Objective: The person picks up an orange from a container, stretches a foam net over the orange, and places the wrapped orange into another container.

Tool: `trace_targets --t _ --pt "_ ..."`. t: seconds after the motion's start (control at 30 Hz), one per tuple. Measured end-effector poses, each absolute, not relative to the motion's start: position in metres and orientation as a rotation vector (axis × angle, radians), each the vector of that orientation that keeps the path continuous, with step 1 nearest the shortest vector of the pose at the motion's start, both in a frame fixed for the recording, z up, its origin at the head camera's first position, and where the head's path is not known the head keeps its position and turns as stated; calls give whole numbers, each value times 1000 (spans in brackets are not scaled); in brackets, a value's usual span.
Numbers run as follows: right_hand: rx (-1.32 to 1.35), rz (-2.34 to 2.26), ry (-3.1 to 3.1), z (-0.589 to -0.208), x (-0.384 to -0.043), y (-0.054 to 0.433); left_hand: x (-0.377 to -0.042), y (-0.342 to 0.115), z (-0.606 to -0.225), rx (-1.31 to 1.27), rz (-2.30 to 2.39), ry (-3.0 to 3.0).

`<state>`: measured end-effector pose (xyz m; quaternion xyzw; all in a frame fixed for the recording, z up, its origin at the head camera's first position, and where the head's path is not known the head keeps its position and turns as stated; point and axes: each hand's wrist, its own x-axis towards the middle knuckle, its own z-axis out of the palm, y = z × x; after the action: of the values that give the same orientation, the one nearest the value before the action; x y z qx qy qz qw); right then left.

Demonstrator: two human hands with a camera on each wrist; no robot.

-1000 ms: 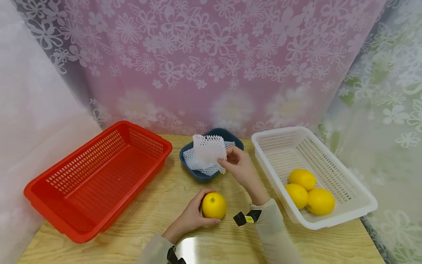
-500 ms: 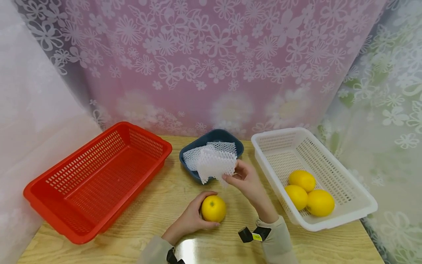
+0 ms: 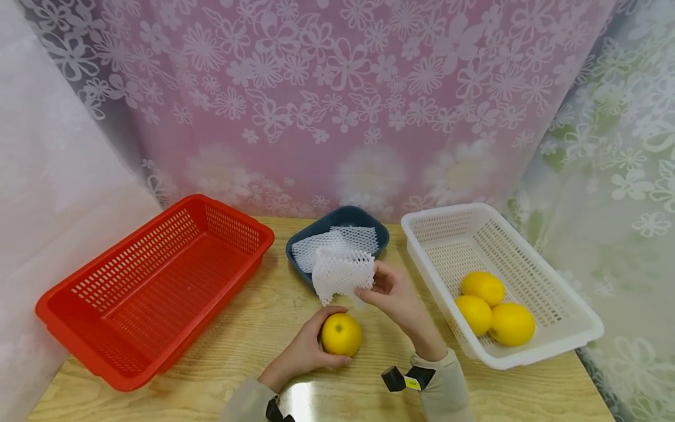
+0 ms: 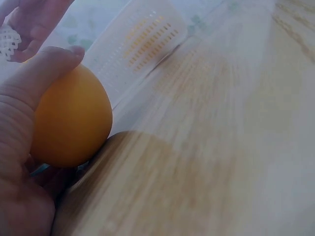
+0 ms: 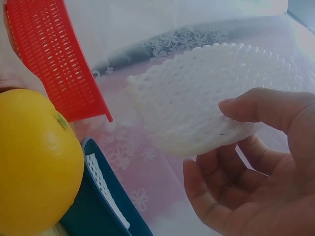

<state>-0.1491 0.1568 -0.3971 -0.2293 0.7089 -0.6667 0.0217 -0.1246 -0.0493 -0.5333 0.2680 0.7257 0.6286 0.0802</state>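
Note:
My left hand (image 3: 306,347) curls its fingers and thumb round a yellow orange (image 3: 341,334) on the wood table, its stem mark facing up in the head view. In the left wrist view the thumb lies across the orange (image 4: 74,115). Just behind and to the right, my right hand (image 3: 398,302) pinches a white foam fruit net (image 3: 343,272) by its right side. In the right wrist view the net (image 5: 197,98) is flattened between thumb and fingers. It hangs over the near edge of a dark blue tray (image 3: 364,215), apart from the orange. More nets (image 3: 316,249) lie in that tray.
On the left stands a red perforated basket (image 3: 184,346) with nothing visible inside. A white perforated basket (image 3: 559,287) on the right holds three yellow fruits (image 3: 511,324). Floral curtains (image 3: 327,105) hang behind the table (image 3: 379,398).
The right hand has drawn the foam net from above the tray toward the person, nearer the orange, and the net has tilted. The left hand and orange have barely moved.

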Motion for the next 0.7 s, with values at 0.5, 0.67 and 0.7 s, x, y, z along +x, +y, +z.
trace_targets --t 0.5,0.67,0.7 --pt "-713 -1930 2349 -407 -148 141 -127 -56 -534 849 2128 1964" --pt "-889 -1831 2514 -413 -147 132 -130 -55 -532 820 2533 1714" --pt "-939 -1811 2531 -414 -146 130 -130 -55 -531 802 2620 1624"
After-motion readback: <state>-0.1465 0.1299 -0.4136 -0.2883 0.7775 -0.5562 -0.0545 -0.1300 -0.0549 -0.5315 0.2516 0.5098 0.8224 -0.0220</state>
